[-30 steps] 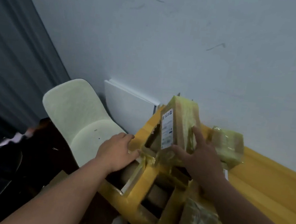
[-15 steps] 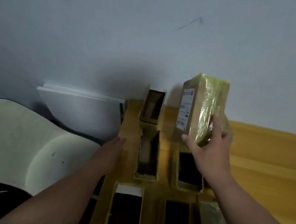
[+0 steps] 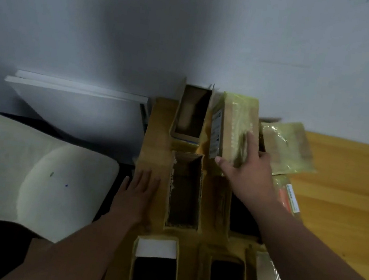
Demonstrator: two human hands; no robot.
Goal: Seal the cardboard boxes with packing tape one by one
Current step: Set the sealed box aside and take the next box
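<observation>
Right hand (image 3: 250, 179) gripping taped box (image 3: 237, 125) with thumb and fingers spread, left hand (image 3: 139, 192) flat and open on surface (image 3: 159, 125), roughly five open boxes, three taped ones

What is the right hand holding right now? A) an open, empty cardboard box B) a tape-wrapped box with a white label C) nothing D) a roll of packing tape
B: the right hand grips the tape-wrapped box, thumb by its white label.

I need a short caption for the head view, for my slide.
Right hand holds a taped box among open boxes; left hand rests flat.
</observation>
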